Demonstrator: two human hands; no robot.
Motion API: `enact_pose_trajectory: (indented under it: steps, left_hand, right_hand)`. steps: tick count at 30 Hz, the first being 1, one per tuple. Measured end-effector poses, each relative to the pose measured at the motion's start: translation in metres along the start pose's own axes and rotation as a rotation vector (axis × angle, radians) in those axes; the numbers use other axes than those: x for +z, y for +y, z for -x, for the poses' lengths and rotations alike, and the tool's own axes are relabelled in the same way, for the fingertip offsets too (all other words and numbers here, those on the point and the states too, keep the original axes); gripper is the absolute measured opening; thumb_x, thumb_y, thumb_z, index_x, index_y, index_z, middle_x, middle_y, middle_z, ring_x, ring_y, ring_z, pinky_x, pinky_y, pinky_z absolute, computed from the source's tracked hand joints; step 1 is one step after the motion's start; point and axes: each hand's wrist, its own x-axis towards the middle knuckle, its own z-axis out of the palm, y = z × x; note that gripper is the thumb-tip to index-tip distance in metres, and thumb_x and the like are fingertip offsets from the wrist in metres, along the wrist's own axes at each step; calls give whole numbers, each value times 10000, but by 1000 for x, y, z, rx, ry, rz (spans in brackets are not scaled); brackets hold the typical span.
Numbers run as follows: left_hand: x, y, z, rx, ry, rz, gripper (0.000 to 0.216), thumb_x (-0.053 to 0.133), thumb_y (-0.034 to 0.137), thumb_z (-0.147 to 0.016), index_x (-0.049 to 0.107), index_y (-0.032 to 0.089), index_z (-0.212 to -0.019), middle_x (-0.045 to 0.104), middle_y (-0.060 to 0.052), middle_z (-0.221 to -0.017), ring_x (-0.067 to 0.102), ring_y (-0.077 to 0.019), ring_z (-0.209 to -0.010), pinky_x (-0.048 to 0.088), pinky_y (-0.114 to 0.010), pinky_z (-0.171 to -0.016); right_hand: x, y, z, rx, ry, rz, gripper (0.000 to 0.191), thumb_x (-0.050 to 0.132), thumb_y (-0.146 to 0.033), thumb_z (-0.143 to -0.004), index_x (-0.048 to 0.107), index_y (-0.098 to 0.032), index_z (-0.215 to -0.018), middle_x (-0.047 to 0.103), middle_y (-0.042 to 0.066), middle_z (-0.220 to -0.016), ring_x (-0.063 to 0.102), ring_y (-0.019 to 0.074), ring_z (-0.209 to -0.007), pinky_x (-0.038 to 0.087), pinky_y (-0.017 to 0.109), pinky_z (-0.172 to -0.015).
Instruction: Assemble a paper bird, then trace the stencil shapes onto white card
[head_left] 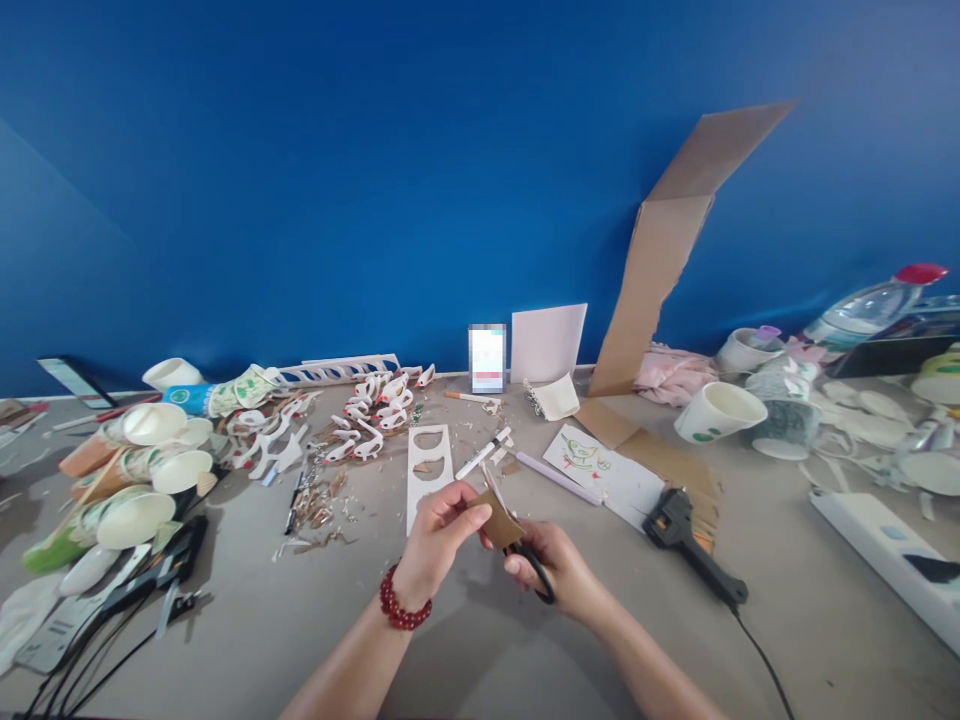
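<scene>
My left hand (436, 540), with a red bead bracelet (401, 603) on its wrist, pinches a small piece of brown cardboard (497, 518) above the grey table (465, 650). My right hand (564, 572) is closed round the black handles of a pair of scissors (534, 565). The blades reach up into the cardboard piece. Both hands meet just in front of me, near the table's middle.
A black glue gun (679, 525) with its cord lies right of my hands on flat cardboard. Paper cups (146, 470) are piled at the left, white cut-outs (375, 410) and scraps lie behind, a tall cardboard sheet (667, 250) leans on the blue wall, and cups and a bottle (870, 305) crowd the right.
</scene>
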Motion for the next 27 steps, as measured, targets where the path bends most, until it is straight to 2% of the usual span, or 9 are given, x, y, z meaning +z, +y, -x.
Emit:
enact_pose_trajectory:
  steps: [3, 5, 8, 10, 13, 18, 27]
  left_hand:
    - [-1, -2, -1, 4, -17, 20, 238, 662, 336, -848, 581, 164, -706, 615, -2, -645, 564, -131, -594, 479, -264, -624]
    - [-2, -4, -1, 8, -9, 19, 215, 663, 319, -850, 590, 166, -718, 614, 0, -670, 565, -129, -625, 476, -257, -649]
    - [-3, -5, -3, 60, 31, 14, 189, 676, 279, -839, 596, 166, -710, 655, -34, -883, 594, -153, -837, 466, -246, -770]
    - [-2, -5, -4, 90, 2, 45, 167, 659, 267, -850, 605, 163, -731, 649, -66, -1060, 580, -192, -1000, 451, -271, -862]
    - [3, -7, -3, 86, -66, 179, 133, 612, 268, -883, 603, 164, -800, 635, -98, -1169, 583, -231, -1070, 449, -334, -914]
    - [11, -15, -1, 78, -67, 373, 177, 613, 258, -886, 517, 181, -759, 690, -93, -1043, 622, -236, -1019, 462, -359, -889]
    - [13, -15, -4, 70, -53, 435, 207, 649, 254, -863, 497, 181, -744, 712, -87, -987, 648, -225, -977, 464, -357, -874]
  right_hand:
    - [0, -1, -1, -3, 0, -14, 630, 482, -755, -820, 598, -150, -953, 431, -41, -602, 433, 109, -488, 315, 221, -475]
    - [1, -1, -1, -13, 31, 9, 612, 473, -762, -819, 575, -159, -844, 435, -37, -577, 426, 109, -484, 307, 224, -471]
    - [2, -1, -2, -17, 84, 44, 611, 453, -779, -813, 474, -183, -681, 424, -34, -534, 392, 103, -467, 279, 228, -456]
    - [4, -1, -2, -17, 102, 53, 611, 447, -781, -814, 444, -190, -661, 425, -33, -524, 377, 100, -463, 268, 230, -454]
    - [5, 0, -2, -14, 100, 28, 593, 464, -765, -819, 459, -187, -687, 440, -33, -528, 385, 102, -466, 268, 230, -463]
    - [8, 0, -3, 10, 84, -52, 594, 478, -772, -804, 460, -190, -684, 444, -34, -514, 384, 104, -462, 273, 231, -465]
    - [15, 4, -2, 14, 150, -2, 604, 427, -766, -834, 445, -193, -643, 427, -34, -501, 369, 102, -460, 267, 233, -466]
